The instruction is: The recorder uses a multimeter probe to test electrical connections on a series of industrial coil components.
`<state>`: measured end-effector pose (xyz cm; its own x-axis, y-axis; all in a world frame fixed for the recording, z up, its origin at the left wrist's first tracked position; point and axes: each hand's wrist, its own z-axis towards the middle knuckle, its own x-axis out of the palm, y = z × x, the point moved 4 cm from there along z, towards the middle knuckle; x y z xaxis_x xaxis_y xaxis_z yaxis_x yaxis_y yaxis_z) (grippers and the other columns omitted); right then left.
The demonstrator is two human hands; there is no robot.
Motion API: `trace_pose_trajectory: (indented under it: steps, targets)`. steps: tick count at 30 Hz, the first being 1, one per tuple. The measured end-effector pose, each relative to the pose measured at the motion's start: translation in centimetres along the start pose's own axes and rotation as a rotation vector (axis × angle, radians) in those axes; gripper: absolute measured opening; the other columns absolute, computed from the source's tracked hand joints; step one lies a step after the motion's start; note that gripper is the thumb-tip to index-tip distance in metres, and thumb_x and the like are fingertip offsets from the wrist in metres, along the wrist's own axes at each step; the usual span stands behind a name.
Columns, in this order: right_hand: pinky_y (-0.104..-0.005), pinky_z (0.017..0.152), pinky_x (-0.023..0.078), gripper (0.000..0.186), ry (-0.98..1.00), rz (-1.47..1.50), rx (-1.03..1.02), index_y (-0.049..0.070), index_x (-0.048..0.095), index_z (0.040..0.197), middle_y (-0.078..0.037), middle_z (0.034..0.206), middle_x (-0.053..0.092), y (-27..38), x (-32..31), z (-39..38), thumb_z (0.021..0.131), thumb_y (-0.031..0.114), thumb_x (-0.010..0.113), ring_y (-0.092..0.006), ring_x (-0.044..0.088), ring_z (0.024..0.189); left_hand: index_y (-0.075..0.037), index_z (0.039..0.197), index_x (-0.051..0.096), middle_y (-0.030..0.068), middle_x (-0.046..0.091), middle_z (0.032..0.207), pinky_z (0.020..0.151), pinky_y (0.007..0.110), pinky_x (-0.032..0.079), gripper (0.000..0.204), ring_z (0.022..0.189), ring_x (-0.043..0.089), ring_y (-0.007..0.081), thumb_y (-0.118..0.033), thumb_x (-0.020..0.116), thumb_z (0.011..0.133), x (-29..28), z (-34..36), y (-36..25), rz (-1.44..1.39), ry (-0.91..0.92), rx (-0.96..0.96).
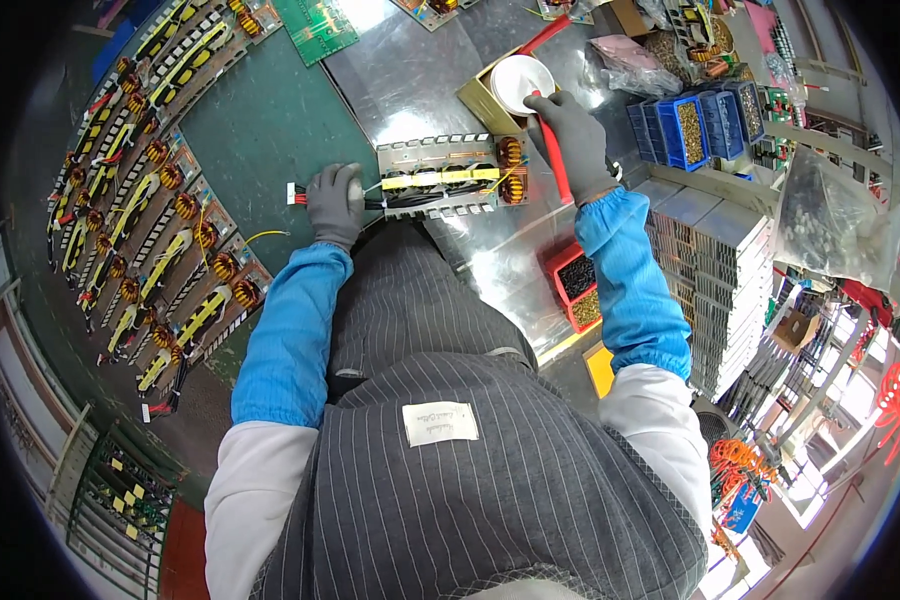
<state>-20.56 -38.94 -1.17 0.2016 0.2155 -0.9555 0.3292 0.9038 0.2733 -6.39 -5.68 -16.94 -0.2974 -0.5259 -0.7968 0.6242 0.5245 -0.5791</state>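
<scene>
My left hand (336,205), in a grey glove, closes around the wires at the left end of a circuit board assembly (440,178). A white connector (292,194) pokes out past its left side. The assembly has metal fins along both long edges, a yellow-wrapped strip down its middle and copper-wound coils at its right end. My right hand (575,140), gloved in grey, grips a red-handled tool (553,160) beside a white round tub (520,82). The tool's working end cannot be made out. The tub sits in an open cardboard box (478,100).
Rows of similar board assemblies (140,200) cover the left bench. Blue bins (682,132) of small metal parts stand at right, and a red bin (575,283) lies nearer. Stacked metal pieces (710,280) rise beside my right arm. A green circuit board (315,28) lies at the back.
</scene>
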Motion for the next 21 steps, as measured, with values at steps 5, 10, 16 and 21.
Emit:
trace_pose_trajectory:
  steps: [5,10,16,21]
  targets:
    - [-0.0452,0.071,0.056,0.027,0.103,-0.244,-0.058,0.018,0.07,0.115,-0.011,0.106,0.063,1.5,-0.2,0.0,0.088,0.02,0.068,-0.0352,0.068,0.088,-0.013,0.122,0.067,0.0133,0.063,0.116,0.098,0.05,0.043,0.034,0.109,0.058,0.036,-0.031,0.052,0.097,-0.1,0.2,-0.1,-0.016,-0.007,0.007]
    - [-0.0458,0.072,0.055,0.029,0.094,-0.267,-0.079,0.017,0.068,0.117,-0.011,0.108,0.062,2.1,-0.6,-1.2,0.088,0.018,0.067,-0.0349,0.067,0.091,-0.013,0.122,0.067,0.0133,0.063,0.116,0.098,0.05,0.043,0.034,0.11,0.058,0.0359,-0.031,0.052,0.097,0.2,0.2,0.1,-0.009,0.001,0.001]
    - [-0.0421,0.075,0.056,0.031,-0.046,-0.165,-0.117,0.014,0.066,0.117,-0.014,0.109,0.063,2.6,-2.2,-3.8,0.087,0.013,0.069,-0.0336,0.066,0.09,-0.013,0.12,0.067,0.0136,0.063,0.116,0.097,0.05,0.043,0.032,0.109,0.058,0.0369,-0.029,0.054,0.096,0.0,-0.2,0.1,-0.038,-0.014,0.006]
    - [-0.0301,0.079,0.053,0.021,-0.252,0.416,0.076,0.005,0.067,0.112,-0.008,0.098,0.065,6.1,-5.3,-6.3,0.093,0.009,0.073,-0.016,0.063,0.086,-0.014,0.118,0.068,0.0135,0.064,0.113,0.094,0.05,0.044,0.031,0.107,0.059,0.0367,-0.029,0.055,0.095,-0.3,-0.2,-0.1,0.001,-0.033,0.019]
